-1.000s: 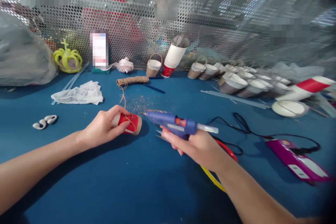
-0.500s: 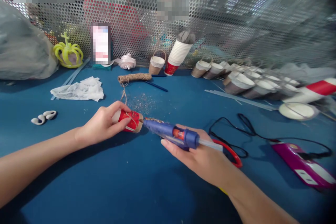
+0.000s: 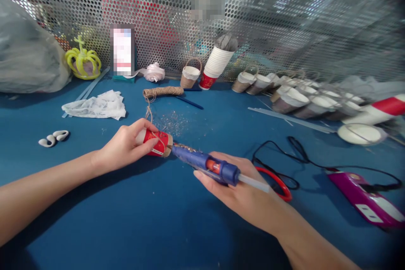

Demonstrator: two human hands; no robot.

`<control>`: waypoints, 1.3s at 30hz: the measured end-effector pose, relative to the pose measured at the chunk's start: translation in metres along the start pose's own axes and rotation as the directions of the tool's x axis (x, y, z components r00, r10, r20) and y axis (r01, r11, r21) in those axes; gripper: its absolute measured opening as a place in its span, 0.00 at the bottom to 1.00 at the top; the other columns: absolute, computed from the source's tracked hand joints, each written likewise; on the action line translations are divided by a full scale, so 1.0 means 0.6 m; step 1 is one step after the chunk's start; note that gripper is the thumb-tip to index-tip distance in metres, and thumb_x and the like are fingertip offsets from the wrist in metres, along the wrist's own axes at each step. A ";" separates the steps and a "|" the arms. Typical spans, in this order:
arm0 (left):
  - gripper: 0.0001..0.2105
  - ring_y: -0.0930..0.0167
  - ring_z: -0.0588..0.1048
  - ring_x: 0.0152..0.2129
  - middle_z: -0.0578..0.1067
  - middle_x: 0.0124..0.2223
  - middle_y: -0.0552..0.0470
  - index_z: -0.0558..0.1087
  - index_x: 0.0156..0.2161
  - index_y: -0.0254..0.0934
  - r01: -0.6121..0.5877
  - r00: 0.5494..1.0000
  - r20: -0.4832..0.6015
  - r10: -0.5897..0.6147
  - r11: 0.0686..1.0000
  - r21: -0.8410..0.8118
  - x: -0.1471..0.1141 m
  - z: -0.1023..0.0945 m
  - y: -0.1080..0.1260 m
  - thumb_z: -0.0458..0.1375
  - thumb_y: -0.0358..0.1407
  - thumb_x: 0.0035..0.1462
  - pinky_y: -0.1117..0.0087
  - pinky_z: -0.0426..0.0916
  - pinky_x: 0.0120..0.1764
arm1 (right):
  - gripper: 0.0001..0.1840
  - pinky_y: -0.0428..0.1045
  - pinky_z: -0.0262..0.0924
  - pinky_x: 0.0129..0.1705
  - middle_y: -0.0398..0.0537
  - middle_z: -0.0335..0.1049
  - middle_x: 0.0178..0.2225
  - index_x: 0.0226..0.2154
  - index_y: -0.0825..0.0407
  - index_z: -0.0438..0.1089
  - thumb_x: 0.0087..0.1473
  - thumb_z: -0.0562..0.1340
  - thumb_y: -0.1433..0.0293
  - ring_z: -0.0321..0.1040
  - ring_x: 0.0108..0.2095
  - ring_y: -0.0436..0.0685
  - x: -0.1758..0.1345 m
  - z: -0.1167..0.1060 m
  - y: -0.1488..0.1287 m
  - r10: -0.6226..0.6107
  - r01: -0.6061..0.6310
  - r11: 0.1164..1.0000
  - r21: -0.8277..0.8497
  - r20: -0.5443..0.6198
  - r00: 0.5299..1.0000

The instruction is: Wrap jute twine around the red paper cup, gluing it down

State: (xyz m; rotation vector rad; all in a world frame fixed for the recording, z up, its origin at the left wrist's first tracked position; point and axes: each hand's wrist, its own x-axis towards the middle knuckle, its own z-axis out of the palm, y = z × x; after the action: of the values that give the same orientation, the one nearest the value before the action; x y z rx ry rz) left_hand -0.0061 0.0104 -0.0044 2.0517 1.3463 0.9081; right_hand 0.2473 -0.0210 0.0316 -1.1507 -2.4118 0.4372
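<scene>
My left hand [image 3: 134,143] grips a red paper cup [image 3: 162,143] lying on its side, its tan-banded end facing right. A strand of twine [image 3: 148,112] runs from a twine roll [image 3: 163,92] to the cup and passes under my fingers. My right hand [image 3: 238,181] is wrapped round a blue hot glue gun [image 3: 202,161], with a clear glue stick [image 3: 253,182] poking from its back. The gun's nozzle is at the tan band; whether it touches is too small to tell. Its handle and trigger are hidden by my hand.
Behind stand stacked cups [image 3: 218,62] and a small twine-handled bucket [image 3: 190,76], with several more buckets [image 3: 289,100] at right. A black cord [image 3: 300,152], red-handled tool [image 3: 278,181] and purple device [image 3: 363,198] lie right. White cloth [image 3: 98,105] and yellow crown [image 3: 84,63] are left.
Both hands keep their holds on the cup and the glue gun. The gun's back end has dipped slightly; its nozzle stays by the cup's tan band. The view has shifted a little.
</scene>
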 end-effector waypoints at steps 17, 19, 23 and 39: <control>0.09 0.78 0.69 0.17 0.75 0.28 0.55 0.66 0.41 0.34 -0.122 0.992 0.002 0.122 0.992 0.041 -0.005 0.001 -0.007 0.54 0.36 0.55 0.80 0.60 0.20 | 0.09 0.45 0.61 0.24 0.39 0.67 0.20 0.24 0.47 0.62 0.53 0.59 0.65 0.64 0.19 0.50 0.005 -0.006 -0.005 0.149 -0.149 0.989 -0.014 0.019 0.989; 0.09 0.78 0.69 0.17 0.75 0.28 0.54 0.65 0.40 0.33 -0.138 0.990 0.002 0.138 0.990 0.040 -0.005 0.001 -0.007 0.54 0.36 0.55 0.80 0.60 0.20 | 0.07 0.45 0.62 0.25 0.39 0.68 0.21 0.25 0.47 0.63 0.52 0.60 0.65 0.65 0.20 0.50 0.005 -0.004 -0.002 0.146 -0.146 0.989 -0.004 -0.008 0.989; 0.09 0.79 0.68 0.16 0.76 0.27 0.54 0.65 0.40 0.33 -0.153 0.988 0.010 0.153 0.987 0.043 -0.005 0.001 -0.007 0.54 0.36 0.55 0.80 0.60 0.19 | 0.06 0.44 0.63 0.25 0.38 0.70 0.23 0.25 0.46 0.63 0.51 0.61 0.67 0.67 0.20 0.50 0.007 -0.001 0.001 0.135 -0.135 0.991 0.006 -0.051 0.989; 0.08 0.79 0.66 0.14 0.71 0.22 0.58 0.64 0.40 0.35 -0.170 0.985 0.022 0.169 0.983 0.065 -0.007 -0.001 -0.001 0.53 0.35 0.55 0.80 0.59 0.18 | 0.10 0.44 0.60 0.21 0.39 0.66 0.20 0.24 0.50 0.65 0.52 0.59 0.63 0.62 0.17 0.48 0.022 -0.002 0.002 0.241 -0.245 0.964 0.102 0.047 0.969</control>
State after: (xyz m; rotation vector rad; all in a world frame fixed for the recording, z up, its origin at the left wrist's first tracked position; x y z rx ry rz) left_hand -0.0081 0.0069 -0.0056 2.2469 1.2223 0.9263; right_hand 0.2414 -0.0096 0.0355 -1.4065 -2.2520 0.6602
